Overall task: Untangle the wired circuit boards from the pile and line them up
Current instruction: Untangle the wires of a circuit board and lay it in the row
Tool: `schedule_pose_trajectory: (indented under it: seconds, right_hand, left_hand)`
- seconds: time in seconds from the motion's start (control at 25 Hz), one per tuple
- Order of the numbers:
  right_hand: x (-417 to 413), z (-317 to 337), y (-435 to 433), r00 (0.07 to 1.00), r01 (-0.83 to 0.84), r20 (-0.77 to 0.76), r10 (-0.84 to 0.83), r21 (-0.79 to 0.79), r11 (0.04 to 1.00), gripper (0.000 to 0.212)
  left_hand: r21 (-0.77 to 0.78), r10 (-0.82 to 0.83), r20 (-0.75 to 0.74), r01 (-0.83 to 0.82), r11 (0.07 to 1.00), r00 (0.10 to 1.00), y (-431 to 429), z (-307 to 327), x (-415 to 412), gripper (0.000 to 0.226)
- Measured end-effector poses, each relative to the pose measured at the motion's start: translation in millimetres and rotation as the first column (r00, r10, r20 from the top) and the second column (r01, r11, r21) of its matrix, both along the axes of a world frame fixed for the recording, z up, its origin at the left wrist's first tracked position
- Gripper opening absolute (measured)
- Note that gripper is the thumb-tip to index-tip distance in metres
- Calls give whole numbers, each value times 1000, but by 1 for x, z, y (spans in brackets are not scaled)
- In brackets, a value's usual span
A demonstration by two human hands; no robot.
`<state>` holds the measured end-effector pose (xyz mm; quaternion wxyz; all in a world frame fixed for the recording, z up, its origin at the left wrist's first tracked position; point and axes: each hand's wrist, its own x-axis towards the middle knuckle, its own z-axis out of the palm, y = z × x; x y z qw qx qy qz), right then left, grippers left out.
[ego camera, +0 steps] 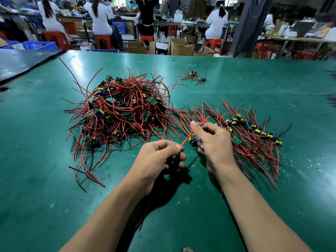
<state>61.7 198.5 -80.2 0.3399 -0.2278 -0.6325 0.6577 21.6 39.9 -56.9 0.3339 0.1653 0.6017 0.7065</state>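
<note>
Standing by the green table [45,179], hands worked close together near its middle. Right hand [213,142] curled round one circuit board [193,140]; the board's yellow and blue parts poke out on the hand's left side, and the rest is covered by fingers. A red wire [204,120] runs taut from under the right thumb down-left to the left hand [158,155], pinched there at the thumb tip. Left fingers also wrap something dark [172,160], too shadowed to name. More wire trails down between the forearms, its origin hidden.

Tangled pile [123,110] sits left of the hands, just beyond them. Lined-up row [254,130] lies to the right, partly behind the right hand. Small separate cluster [195,76] rests farther back, well apart. Board count in the pile is unreadable.
</note>
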Motion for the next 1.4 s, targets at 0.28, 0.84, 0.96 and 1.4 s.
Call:
schedule_pose_trajectory:
  seconds: [0.28, 0.84, 0.96, 1.4]
  right_hand:
    - [1, 1, 6, 991, 121, -50, -127, -116, 986, 33]
    - [8, 7, -5, 973, -207, 94, 210, -41, 977, 37]
    - [7, 9, -3, 983, -165, 49, 175, -159, 973, 44]
    - [11, 27, 5, 969, -239, -128, 210, -697, 676, 46]
  left_hand:
    - [-28, -25, -21, 25, 999, 999, -1, -2, 2, 7]
    - [-17, -46, -8, 45, 999, 999, -3, -4, -3, 9]
    - [-13, -73, -4, 73, 997, 997, -3, -4, -3, 7]
    - [-3, -239, 4, 239, 971, 971, -8, -6, -8, 9]
